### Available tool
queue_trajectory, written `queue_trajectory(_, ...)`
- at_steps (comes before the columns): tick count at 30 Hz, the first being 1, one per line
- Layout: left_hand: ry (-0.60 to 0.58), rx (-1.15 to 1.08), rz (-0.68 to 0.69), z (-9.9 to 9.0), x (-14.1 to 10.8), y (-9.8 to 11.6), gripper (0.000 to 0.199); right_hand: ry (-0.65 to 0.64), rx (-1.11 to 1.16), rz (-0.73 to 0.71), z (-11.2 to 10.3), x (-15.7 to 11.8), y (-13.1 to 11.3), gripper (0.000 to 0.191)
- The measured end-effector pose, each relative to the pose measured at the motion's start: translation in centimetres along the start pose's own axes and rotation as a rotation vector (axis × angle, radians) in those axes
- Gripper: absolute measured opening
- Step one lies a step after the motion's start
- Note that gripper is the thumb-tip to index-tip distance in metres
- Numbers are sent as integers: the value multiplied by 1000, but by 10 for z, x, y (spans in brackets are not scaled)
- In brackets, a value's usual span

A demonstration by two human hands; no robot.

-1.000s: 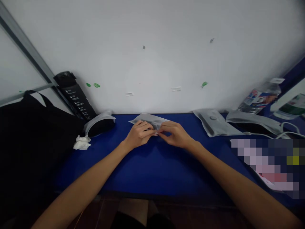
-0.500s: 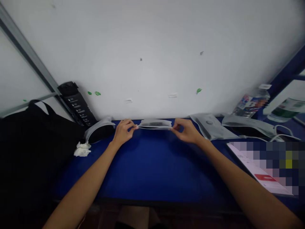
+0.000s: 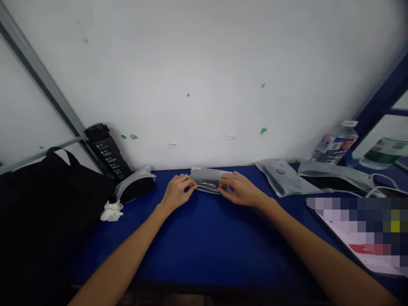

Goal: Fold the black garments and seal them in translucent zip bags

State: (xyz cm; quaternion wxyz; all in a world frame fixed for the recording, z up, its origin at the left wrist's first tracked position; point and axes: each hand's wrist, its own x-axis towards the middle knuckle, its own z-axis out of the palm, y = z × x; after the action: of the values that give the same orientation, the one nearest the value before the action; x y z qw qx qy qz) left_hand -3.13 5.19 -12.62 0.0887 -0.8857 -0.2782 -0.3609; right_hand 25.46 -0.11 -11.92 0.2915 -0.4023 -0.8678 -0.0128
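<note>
Drawing inward from their wide stretch, the left grip and the right grip are closing toward each other, and the grey plastic pouch is coming down from its raised, pulled-out position to lie flat on the blue desk. Both grips are clamping the pouch now, one on each end, with the fingers pressing on its top and only a short stretch of the glossy surface showing between them. Just left of the left grip, a curved grey pouch with something dark inside is resting on the desk, and a crumpled white tissue is sitting beside it. Further left, a black bag is slumping, while a black cylindrical package is leaning against the white wall. Just right of the right grip, a flat grey pouch is lying with a round mark on it, and a longer grey pouch is stretching out beyond that. Further right and beyond the grips, a plastic bottle is lying tilted, while a white cable is looping across the desk.
</note>
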Motion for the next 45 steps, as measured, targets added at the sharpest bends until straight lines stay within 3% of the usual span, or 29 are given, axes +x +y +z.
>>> queue_trajectory(6,2,86,56,6,1,10,11,25,7,-60,4,4,-7,9)
queue_trajectory(11,246,107,11,7,-2,14,11,323,240,36,2,8,-19,11)
queue_trajectory(13,333,134,-7,6,-2,17,8,362,255,82,2,7,-20,10)
queue_trajectory(16,327,161,61,6,-1,26,7,168,202,173,8,3,-15,44)
queue_trajectory(19,191,132,170,9,-1,35,7,-87,190,211,19,0,-9,80)
queue_trajectory(21,106,92,193,11,-1,39,12,-132,198,206,24,0,-6,79)
queue_trajectory(26,-83,-18,113,11,4,38,43,-42,234,133,22,5,-6,62)
queue_trajectory(31,-193,26,82,16,5,30,29,30,349,89,11,8,-8,45)
queue_trajectory(35,-171,11,171,21,7,27,22,125,542,195,10,9,-8,48)
queue_trajectory(41,-60,-63,277,12,8,28,26,-182,537,287,26,12,-3,69)
queue_trajectory(43,28,-116,248,6,4,25,26,-195,504,283,30,13,-2,70)
queue_trajectory(45,108,-190,118,2,-2,19,24,-189,463,289,32,13,-2,67)
